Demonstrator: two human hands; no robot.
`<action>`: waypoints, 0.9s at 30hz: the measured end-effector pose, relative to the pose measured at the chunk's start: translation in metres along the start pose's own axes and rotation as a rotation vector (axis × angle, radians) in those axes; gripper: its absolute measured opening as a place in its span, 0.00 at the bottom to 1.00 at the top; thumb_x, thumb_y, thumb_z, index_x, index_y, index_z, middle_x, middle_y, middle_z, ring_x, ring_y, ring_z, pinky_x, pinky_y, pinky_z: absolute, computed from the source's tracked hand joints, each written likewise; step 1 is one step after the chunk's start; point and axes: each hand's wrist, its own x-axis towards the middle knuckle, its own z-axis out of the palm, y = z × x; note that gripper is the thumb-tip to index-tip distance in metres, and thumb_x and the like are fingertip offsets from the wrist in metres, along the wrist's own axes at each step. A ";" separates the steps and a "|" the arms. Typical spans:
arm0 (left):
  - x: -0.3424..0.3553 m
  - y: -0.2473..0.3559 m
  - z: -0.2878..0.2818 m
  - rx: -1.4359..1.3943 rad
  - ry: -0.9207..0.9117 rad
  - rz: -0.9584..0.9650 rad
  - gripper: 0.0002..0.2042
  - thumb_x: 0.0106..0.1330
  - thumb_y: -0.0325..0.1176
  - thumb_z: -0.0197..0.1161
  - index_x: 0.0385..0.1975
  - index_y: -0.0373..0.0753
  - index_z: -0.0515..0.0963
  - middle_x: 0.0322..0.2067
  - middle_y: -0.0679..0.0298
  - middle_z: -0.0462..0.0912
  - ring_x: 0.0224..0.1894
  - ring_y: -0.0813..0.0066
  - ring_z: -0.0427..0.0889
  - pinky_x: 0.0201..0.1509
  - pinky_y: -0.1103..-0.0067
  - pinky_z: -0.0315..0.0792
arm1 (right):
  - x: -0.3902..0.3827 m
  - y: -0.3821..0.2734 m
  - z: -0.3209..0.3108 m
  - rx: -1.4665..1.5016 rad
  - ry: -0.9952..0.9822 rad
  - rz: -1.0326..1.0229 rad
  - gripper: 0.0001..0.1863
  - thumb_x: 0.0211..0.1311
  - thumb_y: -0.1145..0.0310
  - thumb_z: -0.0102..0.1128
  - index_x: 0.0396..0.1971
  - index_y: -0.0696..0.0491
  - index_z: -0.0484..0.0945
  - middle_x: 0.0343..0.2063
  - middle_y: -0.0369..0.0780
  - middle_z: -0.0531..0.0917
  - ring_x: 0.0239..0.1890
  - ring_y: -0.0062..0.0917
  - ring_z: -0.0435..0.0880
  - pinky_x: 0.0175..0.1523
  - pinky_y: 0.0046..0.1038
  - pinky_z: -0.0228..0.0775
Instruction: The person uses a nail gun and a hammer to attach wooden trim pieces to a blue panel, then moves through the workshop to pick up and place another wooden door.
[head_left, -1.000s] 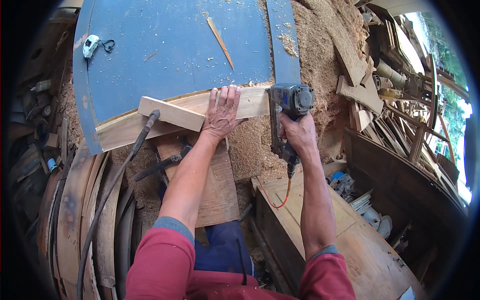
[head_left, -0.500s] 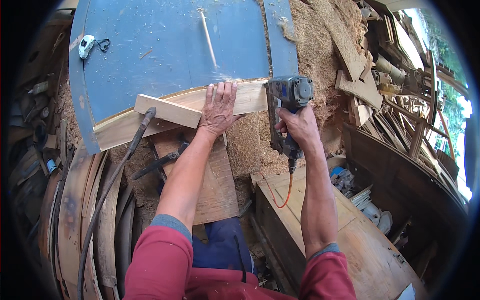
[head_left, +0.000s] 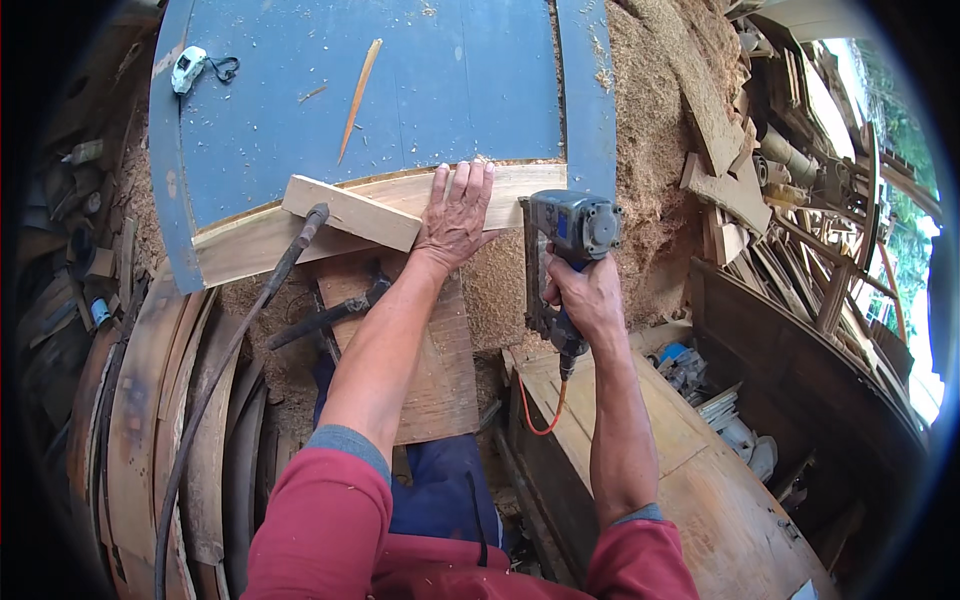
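My left hand [head_left: 456,218] presses down with fingers stretched out on a curved wooden strip [head_left: 525,184], which lies along the near edge of a blue panel [head_left: 290,115]. In my right hand [head_left: 590,302] is a nail gun [head_left: 572,225], gripped by its handle; its nose is near the strip's near edge, and I cannot tell whether they touch. A short wooden block [head_left: 352,212] lies aslant across the strip, against my left wrist. The end of a long dark rod [head_left: 270,290] rests on that block.
A tape measure [head_left: 188,70] and a thin wood sliver [head_left: 360,100] lie on the panel. Curved boards [head_left: 140,430] stand at the lower left, a wooden cabinet [head_left: 700,480] at the lower right. An orange air hose [head_left: 545,430] hangs from the gun. Sawdust [head_left: 650,130] heaps beyond.
The nail gun has drawn back from the strip's right end, toward me and slightly left. The sliver on the panel now lies at a different slant. My left hand stays on the strip.
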 end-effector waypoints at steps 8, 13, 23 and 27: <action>-0.004 -0.003 -0.016 -0.177 -0.033 -0.025 0.44 0.52 0.44 0.65 0.65 0.28 0.52 0.65 0.51 0.53 0.68 0.56 0.52 0.73 0.62 0.45 | -0.009 -0.009 0.031 0.006 -0.085 -0.013 0.10 0.55 0.69 0.60 0.33 0.60 0.75 0.18 0.37 0.78 0.16 0.19 0.77 0.22 0.23 0.68; -0.064 0.012 -0.036 -0.251 0.029 -0.032 0.30 0.55 0.22 0.47 0.62 0.23 0.54 0.67 0.44 0.49 0.71 0.52 0.48 0.74 0.62 0.44 | -0.009 -0.005 0.039 -0.031 -0.038 -0.010 0.11 0.55 0.68 0.60 0.32 0.61 0.75 0.16 0.38 0.77 0.15 0.20 0.77 0.22 0.24 0.68; -0.129 0.002 -0.064 -1.082 -0.025 -0.861 0.19 0.68 0.26 0.44 0.58 0.24 0.60 0.54 0.46 0.69 0.53 0.58 0.76 0.55 0.72 0.73 | -0.008 -0.004 0.036 -0.083 -0.052 -0.059 0.22 0.50 0.67 0.61 0.43 0.61 0.68 0.25 0.44 0.81 0.20 0.26 0.81 0.28 0.30 0.73; -0.128 -0.030 -0.059 -1.749 0.379 -1.482 0.21 0.71 0.28 0.41 0.62 0.27 0.52 0.57 0.36 0.63 0.55 0.47 0.73 0.57 0.64 0.72 | -0.018 -0.027 0.054 -0.147 -0.030 -0.065 0.22 0.50 0.67 0.61 0.43 0.61 0.67 0.23 0.42 0.81 0.20 0.27 0.81 0.28 0.30 0.74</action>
